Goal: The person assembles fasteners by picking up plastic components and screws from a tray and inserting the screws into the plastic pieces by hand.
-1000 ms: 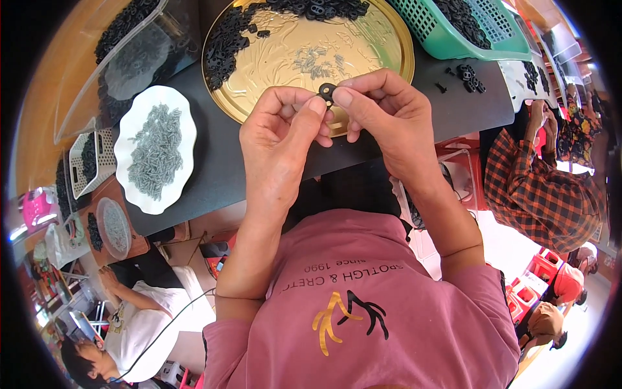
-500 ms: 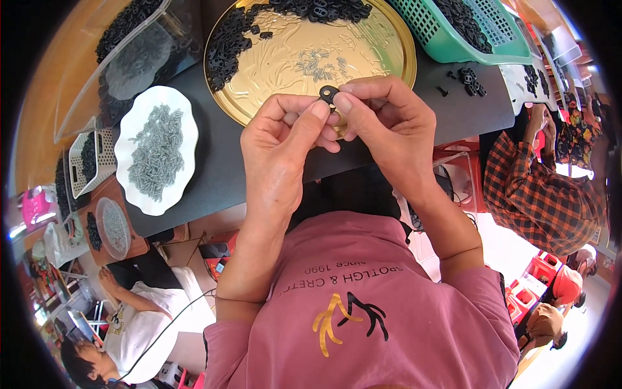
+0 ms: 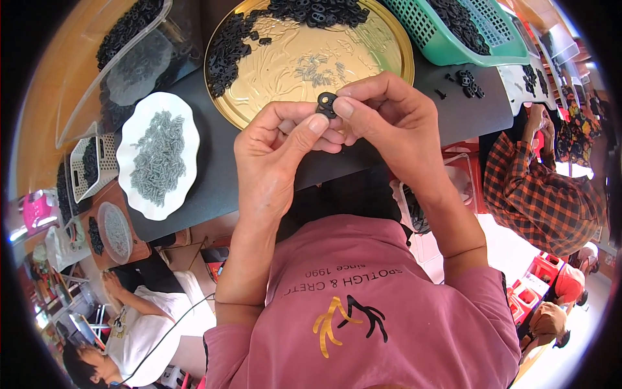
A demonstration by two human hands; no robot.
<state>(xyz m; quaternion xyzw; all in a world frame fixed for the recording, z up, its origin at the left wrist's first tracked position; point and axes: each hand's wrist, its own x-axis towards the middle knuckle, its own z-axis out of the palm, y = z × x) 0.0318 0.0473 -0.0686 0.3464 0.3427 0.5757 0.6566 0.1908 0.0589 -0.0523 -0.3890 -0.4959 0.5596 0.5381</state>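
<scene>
- I pinch a small, black, holed plastic piece [image 3: 326,104] with left hand [image 3: 273,152] and right hand [image 3: 402,126], probably for steadiness (thumbs uppermost).
- Below: near edge of the round gold tray [image 3: 278,78].
- Black plastic pieces [image 3: 317,11] bank its far edge, perhaps leaving slim clear rods [image 3: 317,70] room.

Dark desk [image 3: 217,155]; brightly lit pale floor [image 3: 499,236] below and right of desk; red plastic stools [image 3: 545,267] farther right of desk
</scene>
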